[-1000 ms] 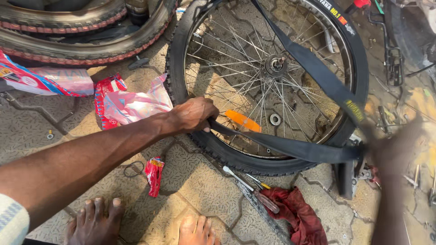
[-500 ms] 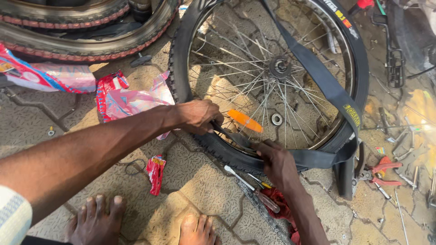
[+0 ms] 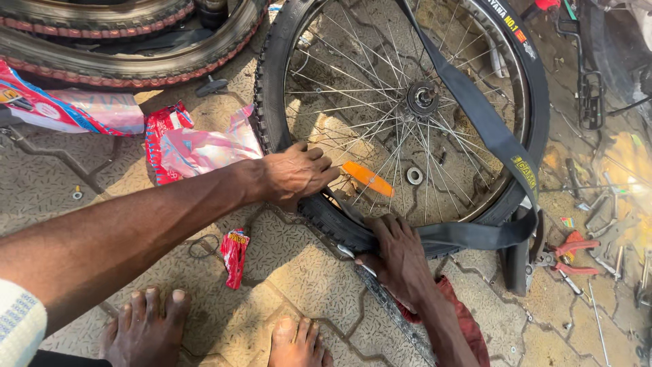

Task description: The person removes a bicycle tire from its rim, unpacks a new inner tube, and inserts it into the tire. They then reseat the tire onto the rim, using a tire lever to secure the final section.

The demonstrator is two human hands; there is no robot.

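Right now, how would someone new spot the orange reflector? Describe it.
Find the bicycle wheel lying flat on the paved ground, with a black inner tube draped across it. Look among the spokes on the near side, just beyond the left hand gripping the tyre. The orange reflector is a small flat bar there, the only bright orange thing among the thin silver spokes.

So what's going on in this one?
A person crouches barefoot over a bicycle wheel lying flat on the paved ground. The left hand grips the tyre at the near rim. The right hand presses on the tyre where a black inner tube hangs out, draped across the spokes. A metal tool shows under the right hand. A red cloth, red pliers and crumpled wrappers lie around.
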